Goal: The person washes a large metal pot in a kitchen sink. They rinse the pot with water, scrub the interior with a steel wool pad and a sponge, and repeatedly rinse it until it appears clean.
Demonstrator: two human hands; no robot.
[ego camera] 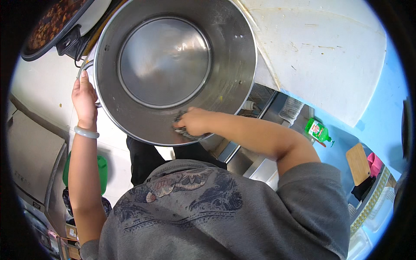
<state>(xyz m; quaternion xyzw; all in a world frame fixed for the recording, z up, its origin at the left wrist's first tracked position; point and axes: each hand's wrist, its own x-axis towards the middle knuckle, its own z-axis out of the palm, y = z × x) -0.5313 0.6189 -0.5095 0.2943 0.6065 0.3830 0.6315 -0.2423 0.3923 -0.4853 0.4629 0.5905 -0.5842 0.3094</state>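
A large, deep stainless steel stockpot (164, 63) is tipped so that its inside and flat bottom face me. My left hand (85, 99) grips the pot's side handle (88, 66) at the left, with a pale bangle on the wrist. Inside the pot, my right hand (195, 122) presses a grey scouring pad (182, 130) against the lower wall near the rim. A small yellow speck and pale streaks mark the right inner wall. The far rim runs out of view at the top.
A dark pan of food (53, 24) stands upper left. A stained white worktop (312, 55) lies at right. Near a metal sink edge (250, 131) are a grey cloth (291, 110), a green pump bottle (318, 130) and a wooden board (357, 164). A green bin (102, 174) stands below left.
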